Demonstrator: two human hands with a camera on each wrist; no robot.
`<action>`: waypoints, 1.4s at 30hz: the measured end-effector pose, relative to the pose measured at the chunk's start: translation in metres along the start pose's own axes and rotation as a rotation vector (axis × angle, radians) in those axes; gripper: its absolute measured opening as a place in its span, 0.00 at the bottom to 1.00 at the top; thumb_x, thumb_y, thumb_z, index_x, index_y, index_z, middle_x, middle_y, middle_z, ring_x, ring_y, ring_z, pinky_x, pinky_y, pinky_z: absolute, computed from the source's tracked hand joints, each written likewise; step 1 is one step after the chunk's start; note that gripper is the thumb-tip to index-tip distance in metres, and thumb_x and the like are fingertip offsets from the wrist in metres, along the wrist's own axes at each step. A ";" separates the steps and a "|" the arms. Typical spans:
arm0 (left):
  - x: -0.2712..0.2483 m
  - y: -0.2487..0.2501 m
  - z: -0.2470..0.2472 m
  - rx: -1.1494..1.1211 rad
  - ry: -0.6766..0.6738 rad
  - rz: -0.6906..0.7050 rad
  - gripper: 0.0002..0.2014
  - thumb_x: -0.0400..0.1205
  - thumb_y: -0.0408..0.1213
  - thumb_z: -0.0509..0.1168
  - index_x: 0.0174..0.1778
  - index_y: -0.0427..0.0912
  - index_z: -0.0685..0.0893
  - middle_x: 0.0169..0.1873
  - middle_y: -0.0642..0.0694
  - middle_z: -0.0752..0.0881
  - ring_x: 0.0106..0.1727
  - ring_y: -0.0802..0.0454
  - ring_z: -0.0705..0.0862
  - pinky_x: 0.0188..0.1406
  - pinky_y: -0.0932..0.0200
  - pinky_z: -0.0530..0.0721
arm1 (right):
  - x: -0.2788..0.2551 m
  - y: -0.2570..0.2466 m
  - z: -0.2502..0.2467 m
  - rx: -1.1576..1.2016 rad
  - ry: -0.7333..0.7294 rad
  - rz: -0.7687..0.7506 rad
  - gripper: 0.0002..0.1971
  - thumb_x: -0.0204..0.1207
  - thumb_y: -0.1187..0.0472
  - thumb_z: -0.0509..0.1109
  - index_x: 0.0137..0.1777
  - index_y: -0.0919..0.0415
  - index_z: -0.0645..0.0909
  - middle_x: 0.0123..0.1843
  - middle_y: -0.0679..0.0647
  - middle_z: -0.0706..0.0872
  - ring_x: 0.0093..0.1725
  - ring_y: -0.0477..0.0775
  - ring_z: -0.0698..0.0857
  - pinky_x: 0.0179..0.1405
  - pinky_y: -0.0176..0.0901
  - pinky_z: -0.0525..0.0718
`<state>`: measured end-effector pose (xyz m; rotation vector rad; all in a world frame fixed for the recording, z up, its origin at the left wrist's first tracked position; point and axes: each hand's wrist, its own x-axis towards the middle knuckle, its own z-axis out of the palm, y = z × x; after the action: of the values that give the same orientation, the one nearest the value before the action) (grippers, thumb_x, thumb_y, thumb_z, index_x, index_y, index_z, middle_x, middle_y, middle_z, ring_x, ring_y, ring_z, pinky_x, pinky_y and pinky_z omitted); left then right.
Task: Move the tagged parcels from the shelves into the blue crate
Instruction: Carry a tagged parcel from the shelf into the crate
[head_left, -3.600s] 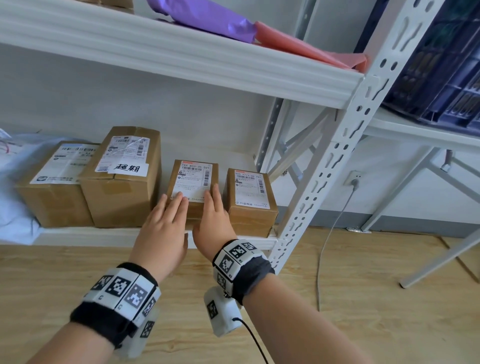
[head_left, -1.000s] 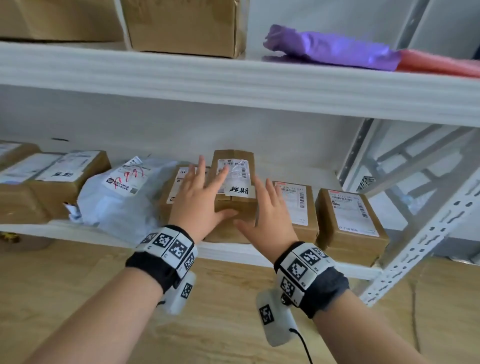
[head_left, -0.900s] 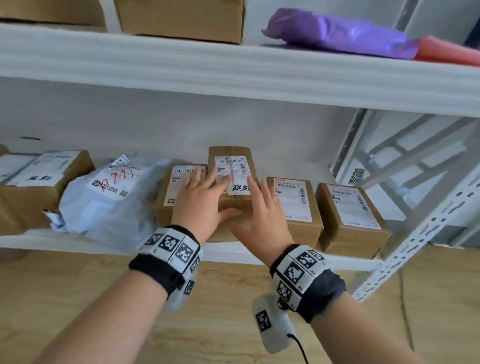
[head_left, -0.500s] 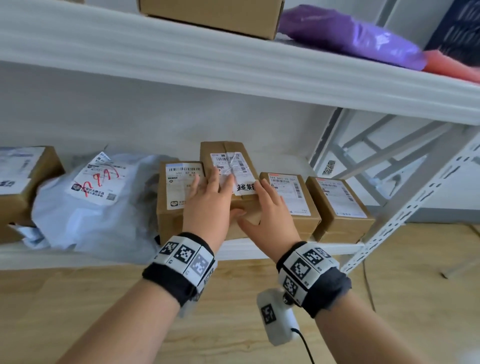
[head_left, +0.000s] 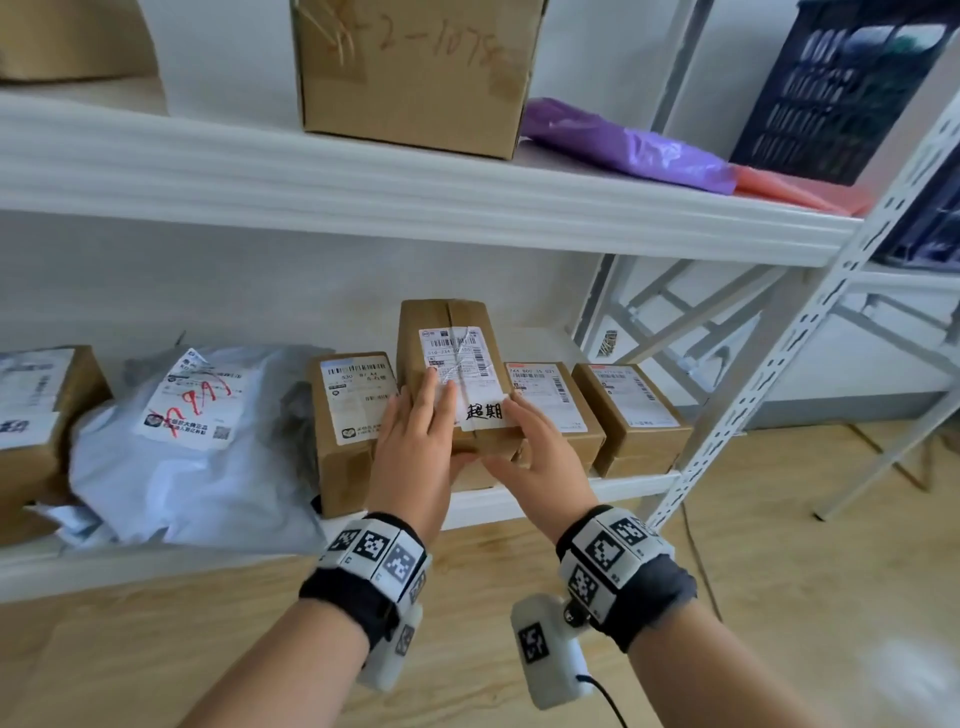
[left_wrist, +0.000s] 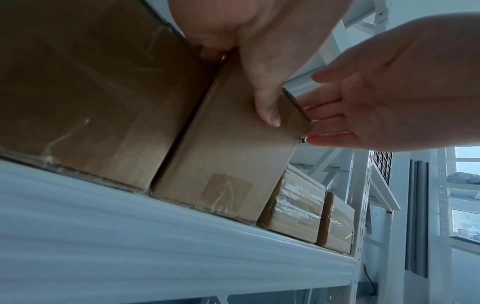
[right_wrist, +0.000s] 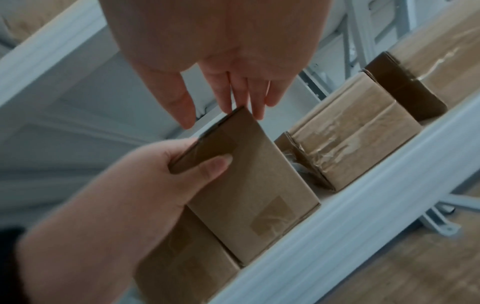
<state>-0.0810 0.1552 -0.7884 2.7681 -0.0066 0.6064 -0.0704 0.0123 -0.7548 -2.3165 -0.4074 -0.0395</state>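
Observation:
A tall brown box (head_left: 449, 332) with a white handwritten tag (head_left: 485, 413) stands on the lower shelf (head_left: 519, 501) between other boxes. My left hand (head_left: 415, 447) grips its upper left front corner, thumb (left_wrist: 267, 107) on the front face (left_wrist: 228, 164) and fingers over the top. My right hand (head_left: 530, 452) lies against the upper right corner with straight fingers (right_wrist: 241, 98) touching the edge of the box (right_wrist: 249, 185). The box's bottom rests on the shelf. A dark blue crate (head_left: 841, 88) stands at the upper right on the neighbouring rack.
Close beside the tagged box are a brown box (head_left: 353, 410) on its left and two small boxes (head_left: 550, 405) (head_left: 634, 415) on its right. A grey mailer bag (head_left: 197, 441) lies further left. The upper shelf board (head_left: 363, 182) overhangs, carrying a carton (head_left: 415, 67) and a purple bag (head_left: 623, 145). A perforated post (head_left: 779, 364) rises at the right.
Both hands went from the small boxes at the right to the tagged box and closed in on its top front corners. The left thumb now presses its front face.

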 end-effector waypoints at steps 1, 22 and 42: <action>-0.001 -0.001 0.001 -0.007 0.008 -0.002 0.37 0.83 0.46 0.65 0.84 0.39 0.56 0.85 0.39 0.51 0.82 0.35 0.61 0.78 0.51 0.42 | -0.001 0.000 0.001 0.059 0.004 0.004 0.33 0.77 0.56 0.72 0.81 0.56 0.65 0.83 0.49 0.65 0.81 0.45 0.63 0.80 0.42 0.63; -0.011 0.007 -0.022 -0.135 0.469 0.178 0.40 0.76 0.48 0.65 0.82 0.37 0.58 0.83 0.41 0.59 0.81 0.46 0.62 0.84 0.53 0.50 | 0.003 0.006 -0.031 0.665 -0.017 -0.118 0.30 0.72 0.42 0.65 0.75 0.41 0.69 0.75 0.45 0.75 0.74 0.40 0.73 0.76 0.46 0.73; -0.063 0.007 -0.033 -0.584 0.302 0.123 0.49 0.74 0.60 0.68 0.85 0.57 0.45 0.85 0.57 0.48 0.85 0.58 0.51 0.80 0.70 0.56 | -0.027 0.017 -0.025 0.889 -0.288 -0.051 0.41 0.67 0.47 0.71 0.81 0.37 0.60 0.72 0.44 0.80 0.70 0.50 0.81 0.71 0.60 0.77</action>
<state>-0.1519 0.1543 -0.7835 2.1069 -0.2476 0.8856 -0.0888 -0.0235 -0.7533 -1.4313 -0.4995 0.3803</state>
